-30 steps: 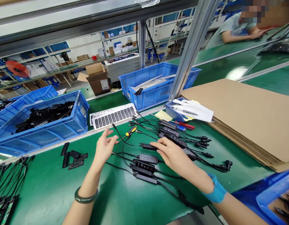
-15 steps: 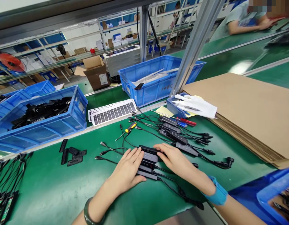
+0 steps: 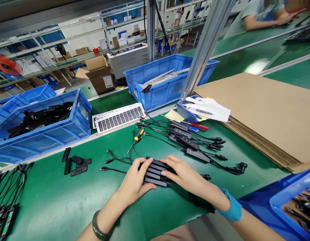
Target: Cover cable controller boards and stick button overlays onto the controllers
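Several slim black-and-grey inline cable controllers (image 3: 153, 175) lie side by side in a tight row on the green bench, narrow sides up. My left hand (image 3: 135, 179) is closed round their left ends, thumb at the near side and fingers over the far side. My right hand (image 3: 183, 172) grips their right ends, fingers bent over the far controllers. Cables with metal plugs (image 3: 104, 168) run out to the left. Other leads pass under my right forearm. Behind the row lie more cabled controllers (image 3: 187, 143) and a yellow-and-black screwdriver (image 3: 138, 134).
Loose black cover pieces (image 3: 77, 164) lie left. Label sheets (image 3: 120, 117) rest near a blue crate of black parts (image 3: 78, 115) and another blue crate (image 3: 157, 97). Cardboard sheets (image 3: 265, 110) are stacked right; a blue bin (image 3: 275, 204) stands near right. A person (image 3: 260, 18) sits beyond.
The controllers in my hands have turned from lying partly flat and uneven to standing on edge in an even row. My left fingers have bent from flat to gripping.
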A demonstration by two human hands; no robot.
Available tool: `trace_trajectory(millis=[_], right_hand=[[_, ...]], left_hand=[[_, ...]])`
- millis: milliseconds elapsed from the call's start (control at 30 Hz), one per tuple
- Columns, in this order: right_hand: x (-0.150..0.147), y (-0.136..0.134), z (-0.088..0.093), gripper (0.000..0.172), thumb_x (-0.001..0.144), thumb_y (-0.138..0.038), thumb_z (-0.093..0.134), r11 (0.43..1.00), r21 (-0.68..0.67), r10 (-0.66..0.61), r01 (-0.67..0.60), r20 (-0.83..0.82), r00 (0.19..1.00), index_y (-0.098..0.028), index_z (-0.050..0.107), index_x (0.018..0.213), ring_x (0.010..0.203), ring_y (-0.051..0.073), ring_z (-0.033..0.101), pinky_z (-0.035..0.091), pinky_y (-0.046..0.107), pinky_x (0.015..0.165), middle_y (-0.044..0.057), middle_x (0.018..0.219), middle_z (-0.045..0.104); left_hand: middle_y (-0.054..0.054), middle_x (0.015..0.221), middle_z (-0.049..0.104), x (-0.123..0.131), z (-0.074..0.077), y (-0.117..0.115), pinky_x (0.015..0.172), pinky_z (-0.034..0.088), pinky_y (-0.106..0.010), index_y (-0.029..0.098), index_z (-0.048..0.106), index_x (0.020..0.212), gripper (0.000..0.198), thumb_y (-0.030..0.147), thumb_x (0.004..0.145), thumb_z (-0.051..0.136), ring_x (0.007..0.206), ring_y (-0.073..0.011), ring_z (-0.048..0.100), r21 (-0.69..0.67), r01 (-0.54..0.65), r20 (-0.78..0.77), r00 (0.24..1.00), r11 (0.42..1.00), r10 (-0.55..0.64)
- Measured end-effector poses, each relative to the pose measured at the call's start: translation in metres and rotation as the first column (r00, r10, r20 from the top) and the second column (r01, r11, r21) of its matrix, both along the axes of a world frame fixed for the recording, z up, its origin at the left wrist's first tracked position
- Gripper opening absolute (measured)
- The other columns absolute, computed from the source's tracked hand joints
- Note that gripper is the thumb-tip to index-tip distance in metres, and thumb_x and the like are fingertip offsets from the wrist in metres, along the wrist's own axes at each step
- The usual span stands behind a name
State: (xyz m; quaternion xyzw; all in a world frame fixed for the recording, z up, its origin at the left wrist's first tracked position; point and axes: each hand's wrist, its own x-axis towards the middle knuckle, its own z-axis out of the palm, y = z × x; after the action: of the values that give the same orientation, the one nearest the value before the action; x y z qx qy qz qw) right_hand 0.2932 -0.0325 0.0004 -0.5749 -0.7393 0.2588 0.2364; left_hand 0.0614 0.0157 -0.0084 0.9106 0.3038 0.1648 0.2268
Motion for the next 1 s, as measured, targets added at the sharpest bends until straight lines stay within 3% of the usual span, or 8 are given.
trace_trajectory(millis=[167, 267, 433, 467, 567, 633, 833, 1000], right_hand=[[-0.004, -0.004, -0.006, 0.030, 0.095, -0.024, 0.053, 0.999, 0.030, 0.021, -0.021, 0.022, 1.000, -0.018, 0.063, 0.123, 0.094, 0.024, 0.064, 0.056, 0.039, 0.083, 0.011, 0.103, 0.065], [-0.007, -0.006, -0.011, 0.033, 0.097, -0.024, 0.050, 0.997, 0.063, 0.037, -0.039, 0.039, 0.999, -0.020, 0.061, 0.128, 0.097, 0.025, 0.063, 0.056, 0.040, 0.083, 0.011, 0.106, 0.064], [-0.008, -0.011, -0.009, 0.038, 0.097, -0.030, 0.052, 0.997, 0.041, 0.063, -0.066, 0.080, 0.995, -0.018, 0.056, 0.133, 0.100, 0.026, 0.062, 0.056, 0.040, 0.086, 0.012, 0.110, 0.062], [-0.008, -0.013, -0.008, 0.045, 0.094, -0.037, 0.058, 0.996, 0.040, 0.070, -0.074, 0.088, 0.994, -0.016, 0.054, 0.134, 0.102, 0.027, 0.061, 0.055, 0.041, 0.087, 0.013, 0.112, 0.062], [-0.016, -0.018, -0.010, 0.092, 0.071, -0.064, 0.073, 0.993, 0.087, 0.060, -0.074, 0.154, 0.986, -0.008, 0.047, 0.139, 0.109, 0.035, 0.057, 0.053, 0.049, 0.090, 0.020, 0.120, 0.058], [-0.025, -0.021, -0.014, 0.108, 0.063, -0.071, 0.075, 0.987, 0.151, 0.017, -0.054, 0.237, 0.971, -0.003, 0.043, 0.140, 0.109, 0.039, 0.054, 0.051, 0.055, 0.090, 0.025, 0.123, 0.055], [-0.041, -0.024, -0.021, 0.078, 0.084, -0.053, 0.066, 0.970, 0.241, -0.062, -0.035, 0.384, 0.921, 0.000, 0.046, 0.137, 0.104, 0.038, 0.054, 0.050, 0.055, 0.087, 0.026, 0.120, 0.057], [-0.035, -0.023, -0.017, 0.088, 0.078, -0.064, 0.066, 0.969, 0.243, -0.055, -0.046, 0.394, 0.917, 0.002, 0.048, 0.134, 0.104, 0.038, 0.053, 0.051, 0.053, 0.085, 0.026, 0.119, 0.057]], left_hand=[[-0.033, 0.154, 0.025, -0.004, -0.017, -0.004, 0.111, 0.025, -0.069, 0.011, -0.013, 0.153, 0.129, 0.077, 0.070, 0.059, 0.145, -0.0473, 0.019, 0.284, -0.153, -0.133, 0.971, 0.947, 0.197], [-0.035, 0.154, 0.023, -0.005, -0.019, -0.006, 0.111, 0.017, -0.072, 0.007, -0.018, 0.151, 0.125, 0.080, 0.074, 0.048, 0.146, -0.0458, 0.015, 0.321, -0.092, -0.233, 0.957, 0.942, 0.173], [-0.033, 0.157, 0.016, -0.005, -0.009, -0.006, 0.110, 0.012, -0.074, 0.010, -0.023, 0.150, 0.114, 0.070, 0.084, 0.047, 0.148, -0.0420, 0.006, 0.256, -0.007, -0.330, 0.939, 0.967, 0.094], [-0.032, 0.157, 0.014, -0.006, -0.006, -0.005, 0.110, 0.012, -0.074, 0.011, -0.023, 0.150, 0.112, 0.069, 0.085, 0.048, 0.148, -0.0416, 0.005, 0.239, 0.001, -0.340, 0.937, 0.971, 0.083], [-0.028, 0.159, 0.011, -0.006, -0.001, -0.003, 0.111, 0.010, -0.073, 0.014, -0.019, 0.152, 0.105, 0.065, 0.088, 0.047, 0.148, -0.0405, 0.002, 0.186, 0.030, -0.356, 0.934, 0.982, 0.038], [-0.026, 0.160, 0.010, -0.006, 0.002, -0.002, 0.112, 0.008, -0.072, 0.015, -0.014, 0.154, 0.099, 0.064, 0.090, 0.045, 0.149, -0.0398, 0.000, 0.152, 0.049, -0.359, 0.933, 0.987, 0.008], [-0.025, 0.161, 0.004, -0.005, 0.009, 0.000, 0.112, 0.003, -0.072, 0.013, -0.009, 0.155, 0.092, 0.062, 0.093, 0.039, 0.149, -0.0383, -0.004, 0.072, 0.072, -0.373, 0.927, 0.995, -0.040], [-0.021, 0.162, 0.003, -0.005, 0.011, 0.001, 0.113, 0.000, -0.071, 0.016, -0.002, 0.156, 0.090, 0.064, 0.092, 0.040, 0.149, -0.0375, -0.005, 0.018, 0.068, -0.373, 0.926, 0.998, -0.056]])
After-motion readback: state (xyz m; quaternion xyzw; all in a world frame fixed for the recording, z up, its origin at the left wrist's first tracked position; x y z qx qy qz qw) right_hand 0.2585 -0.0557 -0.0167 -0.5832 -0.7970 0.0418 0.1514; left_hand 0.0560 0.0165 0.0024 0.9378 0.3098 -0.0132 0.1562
